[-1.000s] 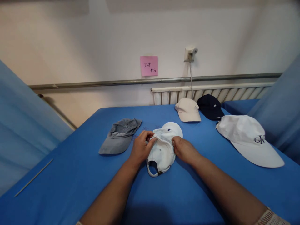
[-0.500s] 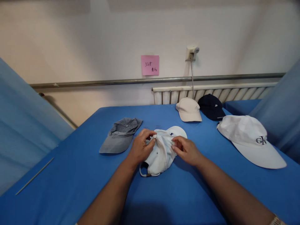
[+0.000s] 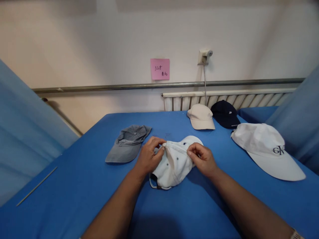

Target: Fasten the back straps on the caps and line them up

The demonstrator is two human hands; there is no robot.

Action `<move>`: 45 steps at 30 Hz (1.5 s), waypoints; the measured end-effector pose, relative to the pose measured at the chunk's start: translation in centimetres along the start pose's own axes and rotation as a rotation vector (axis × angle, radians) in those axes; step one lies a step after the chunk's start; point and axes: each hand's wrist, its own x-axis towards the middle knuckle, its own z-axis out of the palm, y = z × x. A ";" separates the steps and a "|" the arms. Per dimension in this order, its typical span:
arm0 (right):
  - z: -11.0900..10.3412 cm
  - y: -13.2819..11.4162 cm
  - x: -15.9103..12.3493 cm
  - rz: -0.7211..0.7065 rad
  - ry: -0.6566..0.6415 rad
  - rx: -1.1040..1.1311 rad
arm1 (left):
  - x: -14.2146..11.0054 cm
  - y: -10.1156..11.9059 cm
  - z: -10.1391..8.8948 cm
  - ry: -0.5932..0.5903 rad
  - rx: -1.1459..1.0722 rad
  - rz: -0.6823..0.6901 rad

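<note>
A white cap lies crumpled on the blue table cover in front of me, its back strap toward me. My left hand pinches the cap's crown at the top button, fingers closed on the fabric. My right hand pinches the cap's right side near the brim, fingers closed too. Both forearms reach in from the bottom edge.
A grey cap lies to the left. A beige cap and a dark navy cap sit at the back right. A large white cap with dark letters lies at the right. Blue fabric rises on both sides; a radiator and pink note are behind.
The white cap has turned and shifted: its brim swung to the right and its strap moved left. My right hand moved right along the cap and lifted its fold.
</note>
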 end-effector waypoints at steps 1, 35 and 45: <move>-0.2 -0.4 -0.2 -0.015 -0.018 0.008 | 0.0 0.1 0.0 -0.011 -0.003 0.007; -1.5 -0.6 0.4 0.168 -0.218 0.057 | -0.1 0.9 -0.9 0.062 0.131 0.146; 0.1 0.0 0.1 0.221 -0.178 0.132 | -0.2 0.5 -0.3 0.130 0.074 0.011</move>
